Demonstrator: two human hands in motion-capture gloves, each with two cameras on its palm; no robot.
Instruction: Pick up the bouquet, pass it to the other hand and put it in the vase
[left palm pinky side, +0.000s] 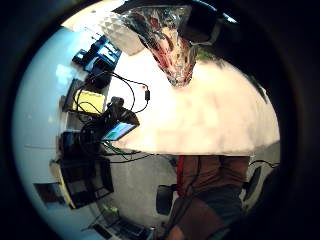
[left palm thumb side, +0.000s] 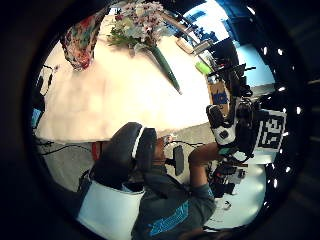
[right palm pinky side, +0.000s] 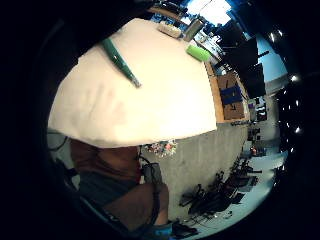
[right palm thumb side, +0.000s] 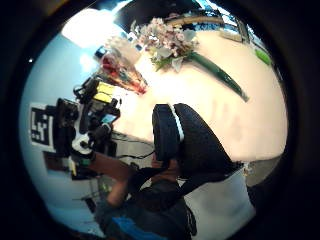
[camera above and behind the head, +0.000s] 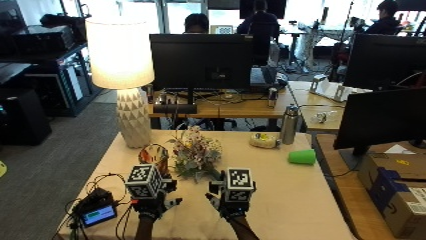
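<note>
Outside view: both hands are held above the near part of the table, nothing being gripped in either.
Left hand (camera above and behind the head: 152, 202): fingers appear spread and relaxed, holding nothing; it is placed on the near side of the vase, apart from it.
Right hand (camera above and behind the head: 229, 202): fingers likewise appear spread and empty; it is placed on the near side of the bouquet, close to the stems but not touching them.
Bouquet (camera above and behind the head: 194, 152): it is laid flat on the table (camera above and behind the head: 299, 200), just beside the vase, flower heads toward the far side, the green stem wrap (left palm thumb side: 165, 67) stretched out over the cloth.
Vase (camera above and behind the head: 153, 156): it is seen next to the bouquet, between it and the lamp (camera above and behind the head: 126, 75); whether it stands upright cannot be told.
Other things: a green cup (camera above and behind the head: 301, 156) and a metal bottle (camera above and behind the head: 288, 124) are set well beyond the bouquet, away from the vase.
Progress: nothing is judged done yet; the pick-up, the hand-over and the placing into the vase are all left.
</note>
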